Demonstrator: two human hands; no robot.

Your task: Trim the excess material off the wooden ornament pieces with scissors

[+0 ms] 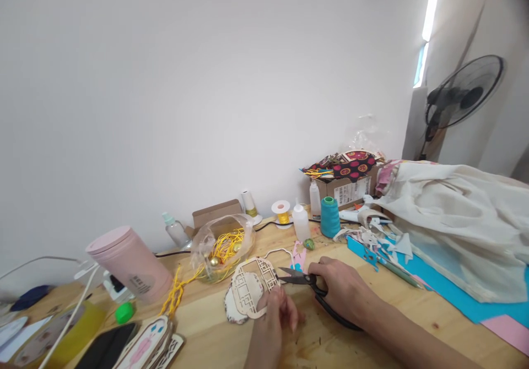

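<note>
Head view, only one here. Pale fretwork panel [243, 292] at lower centre of frame, just left of both hands. Left hand [281, 305] has it: thumb over the front at the lower right edge, fingers curled behind and partly hidden, so pinching it. Cream piece with patterned edge [228, 304] shows behind the panel, poking out at left; can't tell if joined.

Right hand [339, 283] closed round the black handles of the scissors [297, 278]. Main relation: scissors lie right of the panel, long axis roughly left-right, tips aimed left at the panel's right edge and just beside it. Contact unclear. Blades look slightly parted. Left hand is the nearer one, touching the panel; right hand is apart, blades between. Panel looks near round, long axis hard to call.

White cord [278, 250] arcs above the blades toward a pink cutout [299, 252]. Green ball [308, 244] and squeeze bottle [301, 223] behind, on the desk [322, 341]; blue sheet [446, 297] at lower right.
</note>
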